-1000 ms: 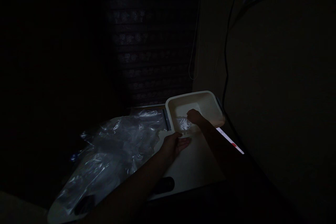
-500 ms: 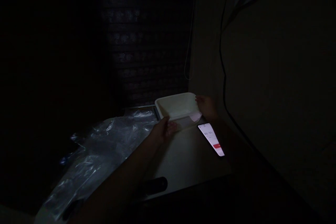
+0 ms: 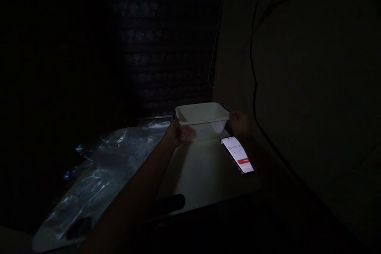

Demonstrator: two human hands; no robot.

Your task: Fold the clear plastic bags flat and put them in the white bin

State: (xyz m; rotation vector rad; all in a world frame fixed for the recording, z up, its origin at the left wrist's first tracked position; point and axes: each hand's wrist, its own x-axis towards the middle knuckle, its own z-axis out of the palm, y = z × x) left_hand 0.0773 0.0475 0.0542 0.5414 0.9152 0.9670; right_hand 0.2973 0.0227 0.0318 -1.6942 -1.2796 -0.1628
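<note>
A pale rectangular tub [image 3: 205,130] with a rounded rim stands at the far end of the table, its open top facing up. My left hand [image 3: 177,133] grips its left front corner, thumb at the rim and fingers against the front wall. At the right end of the rim, my right hand [image 3: 239,122] pinches the edge; part of it is lost in the dark. Just in front of the tub's right side lies a lit phone [image 3: 238,154] showing a running timer.
Crumpled clear plastic [image 3: 119,158] covers the left of the pale table [image 3: 205,174]. A dark rounded object [image 3: 175,203] lies at the front edge. Behind is a slatted blind; a black cable [image 3: 254,83] hangs down the right wall.
The tub has tipped back from leaning toward me to roughly level, and more of its front wall shows. Both hands have moved with it, and the view has shifted slightly.
</note>
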